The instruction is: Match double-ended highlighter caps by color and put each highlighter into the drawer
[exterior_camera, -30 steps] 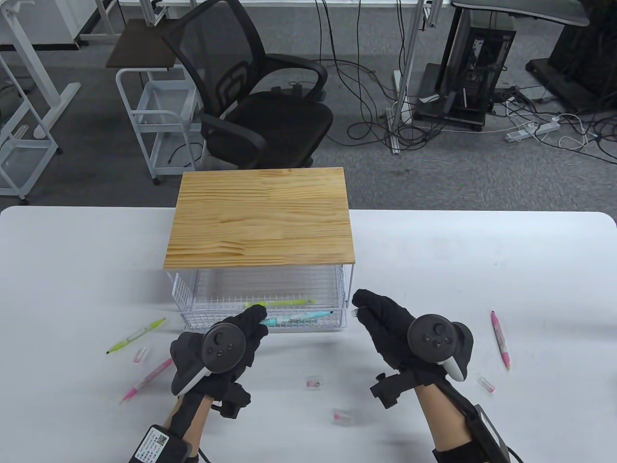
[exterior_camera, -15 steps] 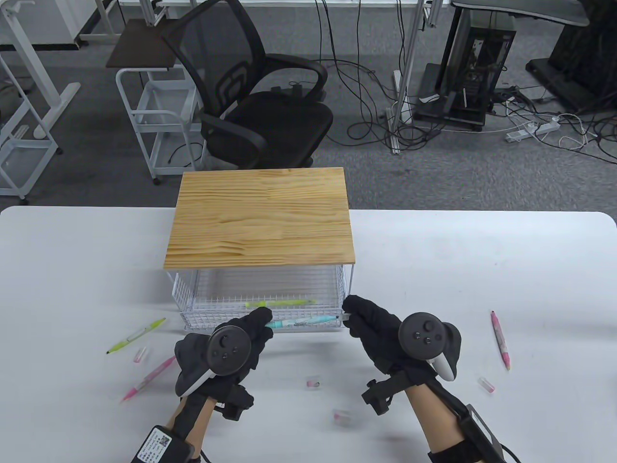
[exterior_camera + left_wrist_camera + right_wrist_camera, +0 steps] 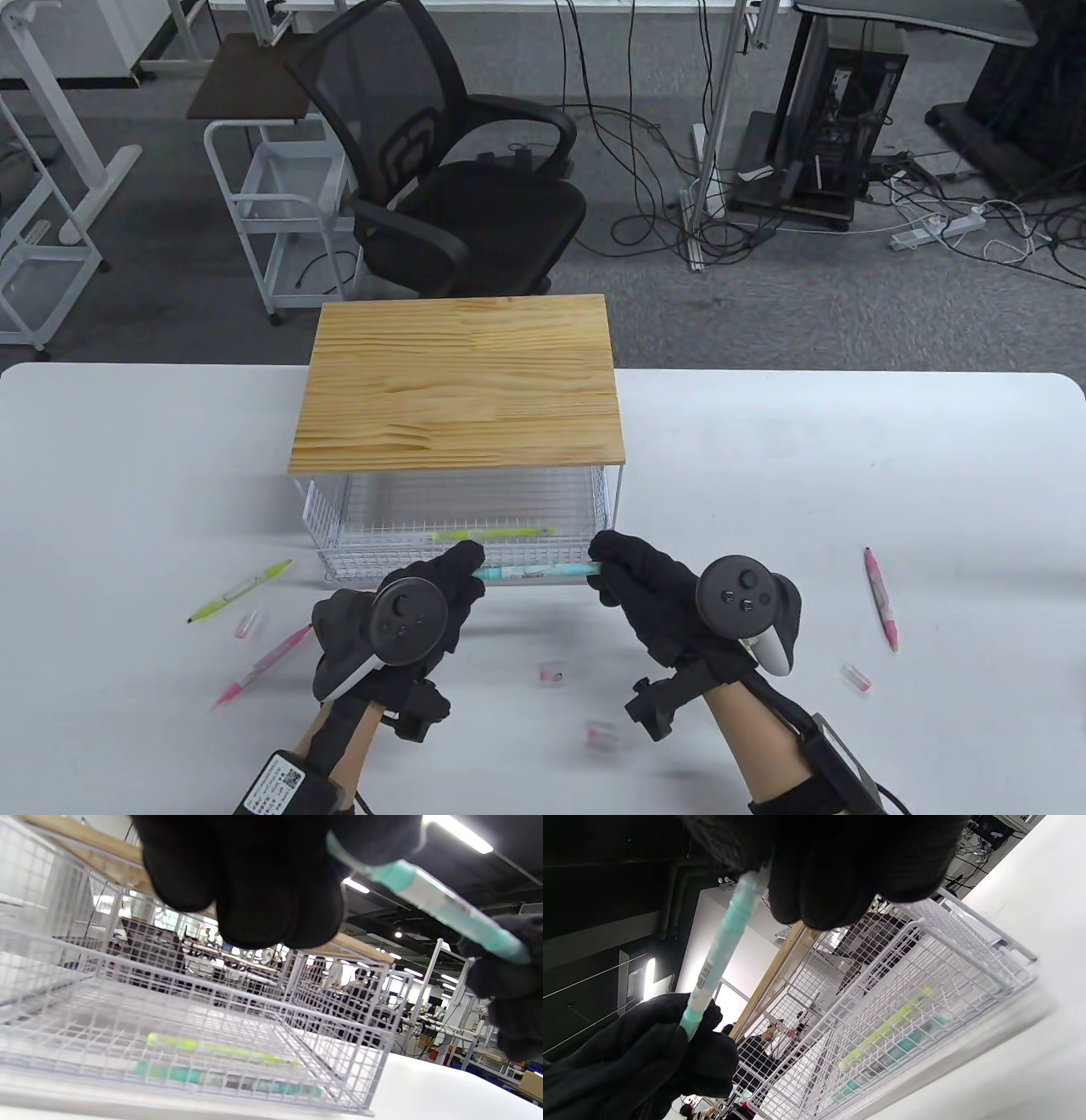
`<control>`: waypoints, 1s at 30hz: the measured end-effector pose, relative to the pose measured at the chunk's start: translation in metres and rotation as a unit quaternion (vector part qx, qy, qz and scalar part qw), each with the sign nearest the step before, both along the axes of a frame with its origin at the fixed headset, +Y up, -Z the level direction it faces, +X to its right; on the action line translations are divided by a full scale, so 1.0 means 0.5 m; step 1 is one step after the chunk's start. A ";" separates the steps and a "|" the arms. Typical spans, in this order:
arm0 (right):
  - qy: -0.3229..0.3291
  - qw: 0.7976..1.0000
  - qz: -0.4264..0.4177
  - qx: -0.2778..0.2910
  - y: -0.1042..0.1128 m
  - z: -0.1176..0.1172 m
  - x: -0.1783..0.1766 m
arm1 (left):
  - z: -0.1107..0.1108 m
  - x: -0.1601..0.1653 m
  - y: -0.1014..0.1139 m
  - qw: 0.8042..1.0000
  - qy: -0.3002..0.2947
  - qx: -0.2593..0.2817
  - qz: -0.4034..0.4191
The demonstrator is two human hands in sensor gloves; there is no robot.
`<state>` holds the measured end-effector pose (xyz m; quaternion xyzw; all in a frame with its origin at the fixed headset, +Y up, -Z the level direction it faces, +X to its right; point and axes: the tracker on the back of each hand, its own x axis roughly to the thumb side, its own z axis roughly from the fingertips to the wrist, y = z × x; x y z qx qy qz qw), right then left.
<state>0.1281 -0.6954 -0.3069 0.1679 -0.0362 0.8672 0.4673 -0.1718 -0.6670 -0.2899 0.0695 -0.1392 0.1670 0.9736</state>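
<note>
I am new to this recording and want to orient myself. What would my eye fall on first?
Two black-gloved hands, left hand and right hand, hold a teal highlighter between them, just in front of the white wire drawer. A yellow-green highlighter already lies inside it. Pink highlighters and loose caps lie on the table.

Both gloved hands are raised side by side with trackers upward, the left hand [image 3: 428,598] and the right hand [image 3: 657,586] each pinched with curled fingertips on one end of a teal highlighter [image 3: 533,571].
</note>
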 end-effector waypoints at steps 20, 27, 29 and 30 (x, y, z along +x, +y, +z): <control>0.022 1.000 -0.006 0.004 0.013 0.014 -0.012 | 0.014 0.007 0.011 0.999 0.007 0.030 -0.017; 0.021 1.000 -0.001 0.015 0.018 0.019 -0.019 | 0.023 0.018 0.014 0.998 0.020 0.056 -0.034; 0.018 1.000 0.000 0.020 0.020 0.020 -0.020 | 0.025 0.021 0.013 0.997 0.022 0.061 -0.038; 0.017 1.000 -0.001 0.021 0.020 0.020 -0.020 | 0.025 0.023 0.012 0.997 0.022 0.062 -0.042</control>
